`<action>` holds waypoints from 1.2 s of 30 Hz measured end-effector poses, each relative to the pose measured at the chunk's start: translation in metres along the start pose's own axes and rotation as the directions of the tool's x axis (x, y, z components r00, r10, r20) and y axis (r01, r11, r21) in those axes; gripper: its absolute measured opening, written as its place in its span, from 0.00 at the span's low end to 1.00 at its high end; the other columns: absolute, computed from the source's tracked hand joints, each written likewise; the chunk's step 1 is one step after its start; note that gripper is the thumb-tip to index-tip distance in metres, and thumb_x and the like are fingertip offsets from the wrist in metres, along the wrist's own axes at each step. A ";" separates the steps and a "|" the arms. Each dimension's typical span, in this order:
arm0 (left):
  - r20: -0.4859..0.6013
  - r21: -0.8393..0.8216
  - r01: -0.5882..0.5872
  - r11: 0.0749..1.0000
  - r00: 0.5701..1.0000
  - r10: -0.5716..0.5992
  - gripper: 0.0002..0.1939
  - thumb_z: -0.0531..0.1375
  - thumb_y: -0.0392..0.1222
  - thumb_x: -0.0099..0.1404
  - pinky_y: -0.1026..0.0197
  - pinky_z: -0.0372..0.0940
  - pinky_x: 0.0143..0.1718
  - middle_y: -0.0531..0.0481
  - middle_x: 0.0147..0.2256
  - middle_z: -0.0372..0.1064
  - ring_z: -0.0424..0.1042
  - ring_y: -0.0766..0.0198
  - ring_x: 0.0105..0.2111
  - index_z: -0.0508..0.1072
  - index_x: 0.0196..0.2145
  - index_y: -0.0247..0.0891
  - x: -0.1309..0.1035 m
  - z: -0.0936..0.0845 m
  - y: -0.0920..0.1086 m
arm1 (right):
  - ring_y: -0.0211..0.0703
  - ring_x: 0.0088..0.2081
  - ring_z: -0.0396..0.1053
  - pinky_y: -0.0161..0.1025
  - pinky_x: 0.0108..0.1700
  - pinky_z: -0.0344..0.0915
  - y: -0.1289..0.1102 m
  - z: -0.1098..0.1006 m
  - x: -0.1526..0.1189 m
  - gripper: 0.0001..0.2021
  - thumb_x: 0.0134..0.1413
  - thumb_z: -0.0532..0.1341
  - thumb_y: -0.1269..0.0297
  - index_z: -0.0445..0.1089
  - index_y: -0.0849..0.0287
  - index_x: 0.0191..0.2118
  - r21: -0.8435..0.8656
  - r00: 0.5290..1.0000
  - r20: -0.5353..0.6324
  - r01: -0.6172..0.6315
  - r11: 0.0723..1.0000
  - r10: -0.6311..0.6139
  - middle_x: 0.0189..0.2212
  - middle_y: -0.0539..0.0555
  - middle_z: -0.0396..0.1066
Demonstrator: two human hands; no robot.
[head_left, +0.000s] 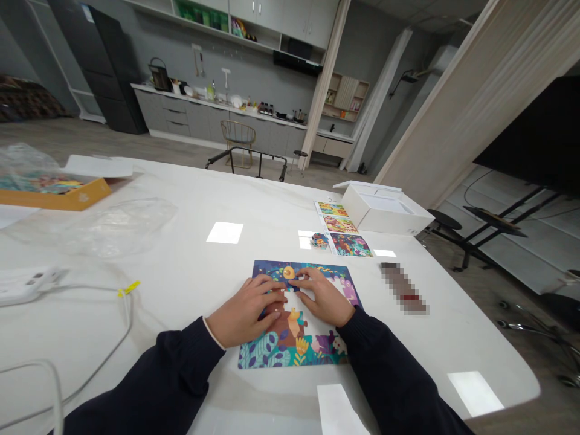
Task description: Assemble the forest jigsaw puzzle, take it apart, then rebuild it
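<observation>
A colourful jigsaw puzzle [281, 344] lies on the white table, partly filled, with a pale gap in its middle and right. Over its left part rests my left hand [247, 308], fingers spread and fingertips touching the pieces near the upper middle. My right hand [326, 298] reaches in from the right, thumb and index finger close together at a dark blue piece [292, 285] near the top. Whether that piece is gripped or only pressed is too small to tell. A small pile of pieces [319, 240] sits beyond the puzzle.
Printed picture sheets [350, 244] and a white box [385, 208] stand at the back right. An orange box [81, 196], plastic wrap [122, 223] and a power strip with cable [27, 284] are at left. A blurred-out object [404, 289] lies at right, white paper [339, 411] in front.
</observation>
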State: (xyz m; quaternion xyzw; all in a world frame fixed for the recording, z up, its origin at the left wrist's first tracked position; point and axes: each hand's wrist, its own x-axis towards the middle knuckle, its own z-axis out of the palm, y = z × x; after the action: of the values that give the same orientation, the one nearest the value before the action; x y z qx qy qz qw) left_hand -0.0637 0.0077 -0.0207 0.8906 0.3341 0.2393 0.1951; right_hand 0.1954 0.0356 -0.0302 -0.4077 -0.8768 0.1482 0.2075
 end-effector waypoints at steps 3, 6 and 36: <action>0.012 0.024 -0.006 1.000 1.000 0.006 0.16 0.63 0.40 0.70 0.43 0.62 0.60 0.46 0.60 0.71 0.62 0.46 0.62 0.75 0.54 0.46 -0.001 0.005 -0.002 | 0.55 0.58 0.68 0.58 0.62 0.66 -0.002 0.000 -0.001 0.18 0.64 0.62 0.70 0.76 0.52 0.57 0.013 1.000 -0.009 -0.002 1.000 0.002 0.56 0.61 0.70; 0.015 0.013 0.001 1.000 1.000 -0.001 0.15 0.63 0.42 0.70 0.44 0.62 0.60 0.45 0.58 0.72 0.63 0.46 0.62 0.75 0.54 0.45 -0.001 0.006 -0.003 | 0.53 0.56 0.70 0.53 0.56 0.72 -0.001 -0.009 -0.002 0.20 0.64 0.62 0.68 0.72 0.53 0.60 0.083 0.998 -0.044 -0.031 0.996 0.035 0.56 0.61 0.71; -0.063 -0.008 -0.033 0.999 0.997 0.032 0.11 0.58 0.37 0.72 0.43 0.62 0.59 0.43 0.57 0.69 0.63 0.49 0.59 0.74 0.51 0.44 0.000 -0.003 -0.002 | 0.53 0.55 0.73 0.52 0.62 0.65 0.157 -0.067 0.081 0.21 0.50 0.66 0.79 0.75 0.60 0.52 -0.241 0.980 -0.042 -0.198 0.950 0.193 0.51 0.61 0.78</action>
State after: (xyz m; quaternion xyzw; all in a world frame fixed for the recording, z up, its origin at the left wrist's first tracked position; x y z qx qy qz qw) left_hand -0.0662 0.0092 -0.0194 0.8870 0.3245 0.2718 0.1844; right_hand 0.2834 0.2024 -0.0199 -0.5162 -0.8417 0.0556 0.1481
